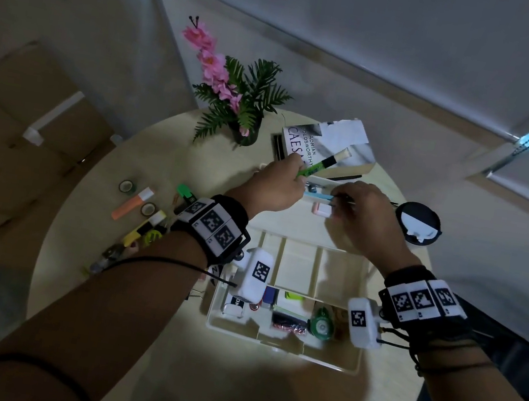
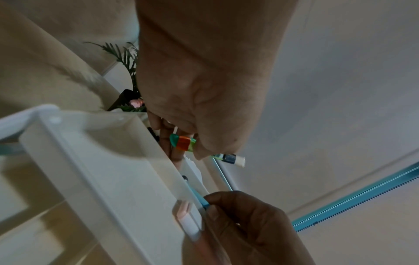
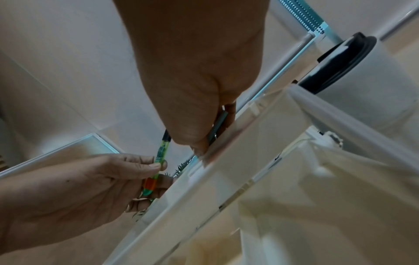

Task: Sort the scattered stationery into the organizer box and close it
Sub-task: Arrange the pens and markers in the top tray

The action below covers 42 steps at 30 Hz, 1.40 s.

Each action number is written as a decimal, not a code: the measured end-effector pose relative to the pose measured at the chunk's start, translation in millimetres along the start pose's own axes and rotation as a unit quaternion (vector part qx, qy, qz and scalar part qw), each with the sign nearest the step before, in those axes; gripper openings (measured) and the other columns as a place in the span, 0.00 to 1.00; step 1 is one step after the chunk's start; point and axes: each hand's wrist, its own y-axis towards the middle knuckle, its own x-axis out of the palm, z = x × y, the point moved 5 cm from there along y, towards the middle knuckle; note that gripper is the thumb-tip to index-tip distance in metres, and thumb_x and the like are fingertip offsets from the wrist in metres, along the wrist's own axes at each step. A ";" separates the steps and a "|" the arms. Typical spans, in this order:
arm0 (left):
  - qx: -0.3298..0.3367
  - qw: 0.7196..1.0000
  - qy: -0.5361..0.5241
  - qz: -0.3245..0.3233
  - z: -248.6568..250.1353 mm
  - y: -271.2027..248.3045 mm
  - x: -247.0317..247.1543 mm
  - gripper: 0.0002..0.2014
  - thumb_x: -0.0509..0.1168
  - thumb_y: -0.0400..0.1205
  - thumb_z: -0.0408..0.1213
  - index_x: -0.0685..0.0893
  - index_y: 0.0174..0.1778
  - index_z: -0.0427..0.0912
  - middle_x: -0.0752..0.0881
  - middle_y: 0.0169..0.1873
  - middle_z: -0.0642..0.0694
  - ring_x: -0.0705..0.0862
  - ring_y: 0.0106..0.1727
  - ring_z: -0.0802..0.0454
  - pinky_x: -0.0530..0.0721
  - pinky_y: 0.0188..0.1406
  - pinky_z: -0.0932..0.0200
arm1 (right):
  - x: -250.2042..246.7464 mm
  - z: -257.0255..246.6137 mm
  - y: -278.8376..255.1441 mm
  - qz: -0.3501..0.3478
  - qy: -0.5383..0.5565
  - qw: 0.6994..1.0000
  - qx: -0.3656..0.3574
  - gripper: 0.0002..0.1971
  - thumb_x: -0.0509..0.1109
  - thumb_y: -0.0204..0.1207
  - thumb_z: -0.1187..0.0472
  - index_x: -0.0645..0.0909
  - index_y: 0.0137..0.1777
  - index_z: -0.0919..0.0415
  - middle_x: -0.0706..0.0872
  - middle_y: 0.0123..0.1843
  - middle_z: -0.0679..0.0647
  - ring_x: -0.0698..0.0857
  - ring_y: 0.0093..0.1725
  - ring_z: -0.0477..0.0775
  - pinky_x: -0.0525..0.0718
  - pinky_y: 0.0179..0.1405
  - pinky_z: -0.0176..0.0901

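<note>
The cream organizer box (image 1: 348, 362) stands open on the round table, with its tiered trays spread out. My left hand (image 1: 296, 176) pinches a green highlighter (image 1: 318, 166) with a white cap, tilted over the far top tray (image 1: 287, 219). In the left wrist view the highlighter (image 2: 184, 143) shows an orange band between thumb and fingers. My right hand (image 1: 339, 203) pinches a thin blue pen (image 1: 317, 195) lying in that top tray; the pen (image 2: 199, 199) is seen at the tray's rim. In the right wrist view, my right hand (image 3: 218, 131) curls round the pen (image 3: 220, 122).
Orange (image 1: 132, 203) and yellow (image 1: 144, 226) highlighters, tape rolls (image 1: 126, 186) and small items lie scattered at the left. A flower vase (image 1: 245, 129) and a book (image 1: 329, 143) stand behind the box. A black-lidded cup (image 1: 418, 224) is at the right.
</note>
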 end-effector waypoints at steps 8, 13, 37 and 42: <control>-0.072 0.993 -0.097 -0.011 2.7 13.5 9.6 0.11 0.56 0.90 0.40 0.75 0.66 0.42 0.83 0.52 0.46 0.79 0.50 0.44 0.75 0.47 0.50 | -35.6 15.8 -9.5 0.033 -0.024 0.999 0.024 0.06 0.71 0.82 0.68 0.88 0.54 0.61 0.90 0.49 0.59 0.86 0.48 0.65 0.85 0.49 0.59; -0.100 0.976 -0.192 -0.006 -0.3 19.0 12.3 0.14 0.62 0.86 0.38 0.75 0.66 0.37 0.85 0.60 0.40 0.82 0.58 0.45 0.75 0.49 0.52 | -80.5 33.2 -26.7 0.046 -0.041 0.998 0.031 0.09 0.71 0.78 0.70 0.87 0.54 0.60 0.90 0.49 0.60 0.87 0.46 0.67 0.87 0.50 0.61; 0.077 0.987 0.046 0.136 -54.1 -3.3 -22.5 0.06 0.75 0.80 0.38 0.94 0.51 0.51 0.86 0.45 0.48 0.86 0.48 0.44 0.86 0.54 0.44 | -15.3 11.0 12.3 -0.029 -0.086 0.996 -0.006 0.09 0.73 0.79 0.66 0.93 0.52 0.55 0.91 0.47 0.60 0.86 0.47 0.68 0.85 0.52 0.63; 0.069 0.986 -0.008 0.153 -65.2 -8.4 -28.0 0.07 0.79 0.74 0.41 0.95 0.48 0.53 0.91 0.42 0.56 0.89 0.47 0.51 0.87 0.58 0.43 | -4.0 6.5 15.6 -0.049 -0.074 0.996 -0.004 0.09 0.79 0.75 0.64 0.93 0.55 0.55 0.91 0.48 0.58 0.86 0.47 0.65 0.86 0.49 0.61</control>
